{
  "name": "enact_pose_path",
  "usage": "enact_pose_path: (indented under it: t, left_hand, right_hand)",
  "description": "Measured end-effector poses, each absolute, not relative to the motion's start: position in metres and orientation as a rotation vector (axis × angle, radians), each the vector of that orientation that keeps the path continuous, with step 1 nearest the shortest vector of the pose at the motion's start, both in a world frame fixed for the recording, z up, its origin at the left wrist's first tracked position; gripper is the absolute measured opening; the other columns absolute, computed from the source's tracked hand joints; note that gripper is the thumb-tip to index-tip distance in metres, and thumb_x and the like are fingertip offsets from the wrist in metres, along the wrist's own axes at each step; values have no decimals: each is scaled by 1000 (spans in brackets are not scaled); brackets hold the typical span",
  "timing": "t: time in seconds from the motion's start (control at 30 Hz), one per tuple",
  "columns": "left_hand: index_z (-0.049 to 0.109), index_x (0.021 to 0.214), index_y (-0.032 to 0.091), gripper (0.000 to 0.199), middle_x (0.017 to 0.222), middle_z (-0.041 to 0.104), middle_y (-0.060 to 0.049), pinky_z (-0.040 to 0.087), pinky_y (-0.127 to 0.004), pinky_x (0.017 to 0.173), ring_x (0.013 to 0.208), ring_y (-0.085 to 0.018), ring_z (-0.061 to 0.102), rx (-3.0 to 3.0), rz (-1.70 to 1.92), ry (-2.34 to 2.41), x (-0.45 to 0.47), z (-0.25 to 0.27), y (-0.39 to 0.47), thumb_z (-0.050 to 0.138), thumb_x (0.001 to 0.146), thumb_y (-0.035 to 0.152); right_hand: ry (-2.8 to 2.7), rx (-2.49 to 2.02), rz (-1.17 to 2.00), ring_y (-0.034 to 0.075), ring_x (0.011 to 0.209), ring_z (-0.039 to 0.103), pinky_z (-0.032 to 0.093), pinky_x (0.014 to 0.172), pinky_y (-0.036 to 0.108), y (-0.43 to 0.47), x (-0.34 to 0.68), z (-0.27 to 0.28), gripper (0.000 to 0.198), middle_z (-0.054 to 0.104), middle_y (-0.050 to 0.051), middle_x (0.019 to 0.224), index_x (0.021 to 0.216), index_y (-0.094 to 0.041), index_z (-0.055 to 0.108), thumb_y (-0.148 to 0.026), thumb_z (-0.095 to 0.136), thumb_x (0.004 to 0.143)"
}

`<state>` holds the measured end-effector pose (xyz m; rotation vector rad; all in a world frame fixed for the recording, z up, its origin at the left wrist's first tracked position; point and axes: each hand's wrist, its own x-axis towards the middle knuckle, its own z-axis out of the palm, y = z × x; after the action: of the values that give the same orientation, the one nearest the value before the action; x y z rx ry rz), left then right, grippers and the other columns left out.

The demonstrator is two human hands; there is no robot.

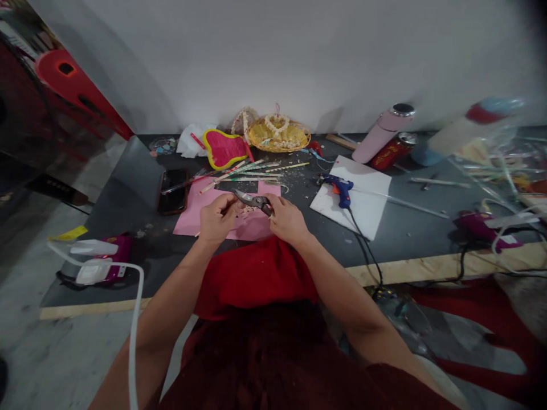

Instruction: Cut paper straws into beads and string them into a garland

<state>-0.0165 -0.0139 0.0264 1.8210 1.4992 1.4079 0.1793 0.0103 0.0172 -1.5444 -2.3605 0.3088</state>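
In my right hand is a pair of pruning shears, gripped by the handles with the blades pointing left. My left hand is closed in a pinch by the blade tip; whatever it holds is too small to make out. Under both hands lies pink paper scattered with small pale cut pieces. Just beyond, several patterned paper-like sticks lie in a loose pile.
A yellow basket and pink, yellow-rimmed tray stand by the wall. Left lies a phone. On the right, a blue glue gun rests on a white board, near a pink flask and red can.
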Motion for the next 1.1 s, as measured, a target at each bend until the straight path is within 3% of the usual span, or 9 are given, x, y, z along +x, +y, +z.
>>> enact_pose_path:
  t: [0.27, 0.47, 0.87, 1.1]
  left_hand:
    - [69, 75, 19, 14, 73, 73, -1, 48, -21, 61, 65, -12, 64, 1849, 1377, 1538, -15, 33, -18, 58, 84, 22]
    - [68, 75, 18, 19, 68, 72, -2, 49, -21, 56, 59, -11, 63, 1803, 1265, 1359, -20, 41, -19, 54, 86, 24]
    - [67, 71, 17, 21, 64, 70, -2, 47, -19, 54, 57, -10, 63, 1709, 1316, 1353, -18, 41, -18, 56, 86, 26]
    - [67, 71, 17, 21, 66, 70, -1, 46, -19, 55, 57, -9, 61, 1774, 1336, 1361, -17, 40, -18, 55, 86, 23]
  right_hand:
    - [-2406, -1452, 332, 27, 113, 49, 41, 90, 41, 15, 185, 14, 73, 54, 13, 124, 144, -21, 29, -12, 48, 74]
    - [-2456, -1389, 320, 26, 117, 45, 39, 94, 42, 16, 189, 15, 77, 50, 12, 129, 146, -22, 27, -11, 46, 73]
    - [-2398, -1431, 274, 22, 102, 57, 43, 89, 32, 11, 186, 20, 48, 64, 8, 111, 131, -23, 47, -16, 44, 84]
    - [-2392, -1412, 308, 23, 106, 55, 42, 89, 35, 12, 185, 19, 54, 62, 9, 114, 135, -23, 44, -13, 44, 82]
